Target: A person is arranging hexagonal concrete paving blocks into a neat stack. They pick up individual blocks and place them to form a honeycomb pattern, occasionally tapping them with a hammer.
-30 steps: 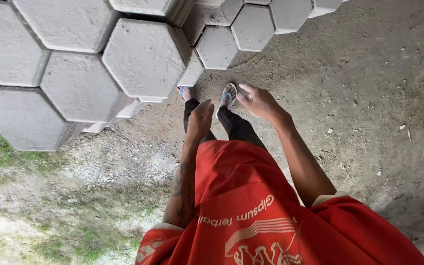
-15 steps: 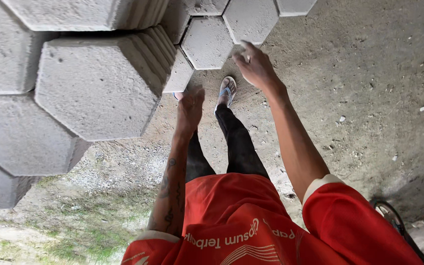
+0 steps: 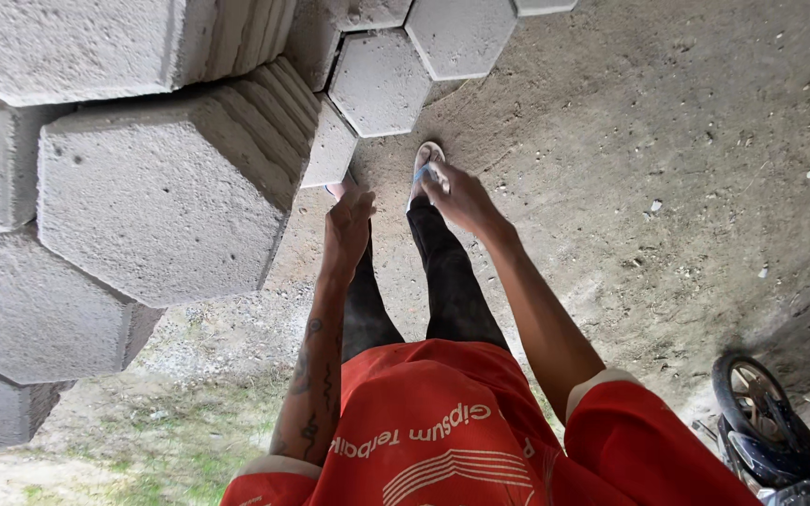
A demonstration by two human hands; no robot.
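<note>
I stand on bare concrete beside tall stacks of grey hexagonal concrete pavers. My left hand hangs in front of me with its fingers loosely apart, holding nothing, close to the low pavers by my feet. My right hand reaches forward and down, fingers spread and empty, over my sandalled right foot. I wear a red shirt and black trousers.
More hexagonal pavers lie flat on the ground ahead. The stacks at the left rise near head height. A motorbike wheel shows at the lower right. Grass and gravel lie at the lower left.
The view has come closer to the paver stack, which now fills the left. Both hands have lowered a little and stayed empty; the motorbike wheel has come into view.
</note>
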